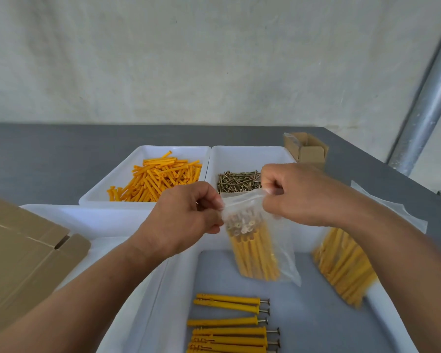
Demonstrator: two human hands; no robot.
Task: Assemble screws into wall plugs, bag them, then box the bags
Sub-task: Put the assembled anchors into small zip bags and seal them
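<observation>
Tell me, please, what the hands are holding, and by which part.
Both hold the clear bag by its top edge: the left hand pinches the left end, the right hand pinches the right end.

left hand (186, 215), right hand (290, 194), fingers (271, 183) pinching bag (261, 253)

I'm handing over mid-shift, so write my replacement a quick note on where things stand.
Hands: left hand and right hand both pinch the mouth of a filled bag, held above the near tray.
Done: a second filled bag lies to the right; assembled plugs lie loose in the near tray.
Left: close this bag, bag the loose ones, probably box the bags in the open box far right.
Stock: bare plugs and screws sit beyond.
</observation>
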